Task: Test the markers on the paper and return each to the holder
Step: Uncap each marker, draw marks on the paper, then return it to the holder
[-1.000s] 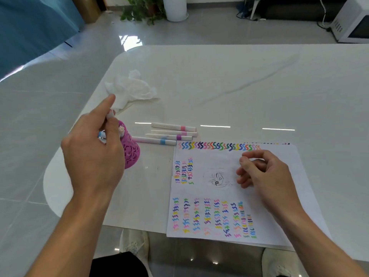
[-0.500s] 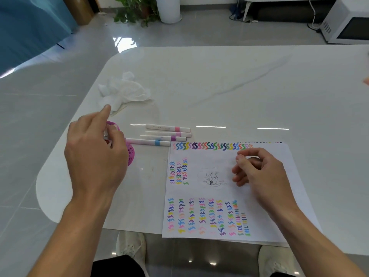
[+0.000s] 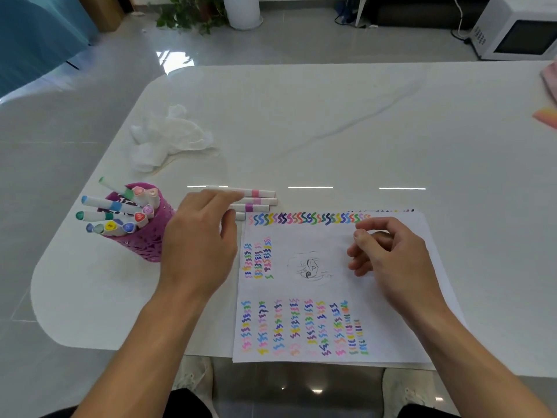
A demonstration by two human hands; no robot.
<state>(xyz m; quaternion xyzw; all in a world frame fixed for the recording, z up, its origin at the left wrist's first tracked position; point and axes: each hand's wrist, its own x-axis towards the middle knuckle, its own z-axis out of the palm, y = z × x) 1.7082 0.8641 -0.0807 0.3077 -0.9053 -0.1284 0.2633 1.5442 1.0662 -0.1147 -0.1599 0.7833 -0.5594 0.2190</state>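
Observation:
A purple lattice holder [image 3: 141, 241] stands at the table's left, with several capped markers [image 3: 120, 211] leaning out of it. Several white markers [image 3: 259, 201] with pink and purple bands lie side by side just above the paper. My left hand [image 3: 200, 239] hovers over their left ends with relaxed fingers and holds nothing. The white paper [image 3: 328, 285] carries rows of coloured squiggles and a small pencil sketch. My right hand [image 3: 388, 257] rests on the paper's right half, fingers loosely curled, holding nothing.
A crumpled white tissue [image 3: 170, 137] lies behind the holder. The white table [image 3: 331, 122] ends in a rounded corner at the left. A pink-orange object [image 3: 547, 116] sits at the far right edge. A microwave [image 3: 518, 28] and a potted plant [image 3: 193, 13] stand on the floor beyond.
My left hand let go of a marker at the holder and moved right, over the loose markers. The holder now shows fully. My right hand stayed put on the paper.

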